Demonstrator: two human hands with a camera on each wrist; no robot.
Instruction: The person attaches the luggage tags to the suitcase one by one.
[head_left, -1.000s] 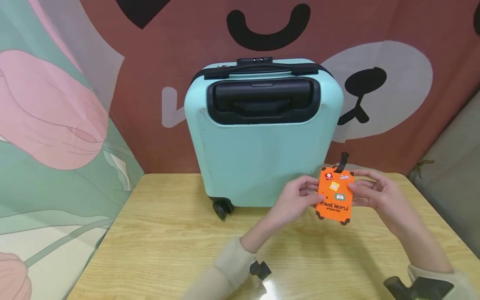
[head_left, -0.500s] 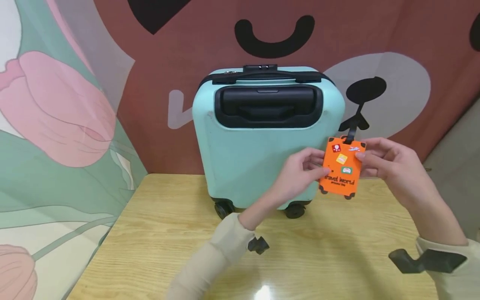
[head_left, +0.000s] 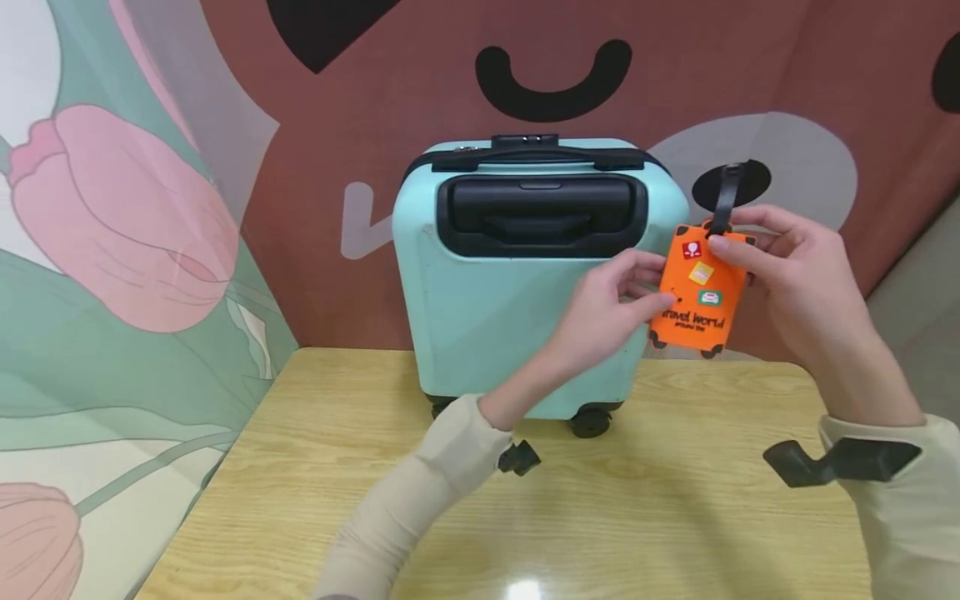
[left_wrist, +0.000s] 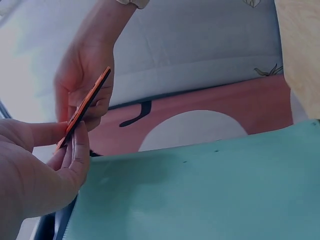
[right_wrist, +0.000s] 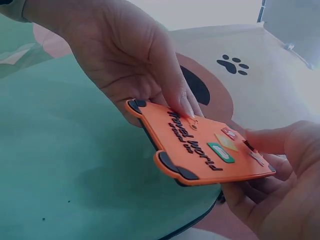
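An orange luggage tag (head_left: 701, 292) with stickers and black lettering is held up in the air beside the upper right corner of a mint green suitcase (head_left: 525, 300). My left hand (head_left: 626, 304) pinches its left edge and my right hand (head_left: 757, 246) pinches its top right corner near the black strap (head_left: 726, 193), which sticks up. The right wrist view shows the tag (right_wrist: 200, 147) flat between both hands. In the left wrist view I see the tag (left_wrist: 85, 107) edge-on. The suitcase stands upright on its wheels on a wooden table (head_left: 315, 500).
A black carry handle (head_left: 536, 155) and a recessed black pull handle (head_left: 540, 212) sit at the suitcase's top. A reddish-brown printed backdrop (head_left: 375, 83) hangs right behind it, with a floral cloth (head_left: 112, 250) on the left. Black wrist mounts (head_left: 832, 462) show at my sleeves.
Both hands have lifted the orange tag from just above the table to the height of the suitcase's upper right corner. My view has shifted slightly.
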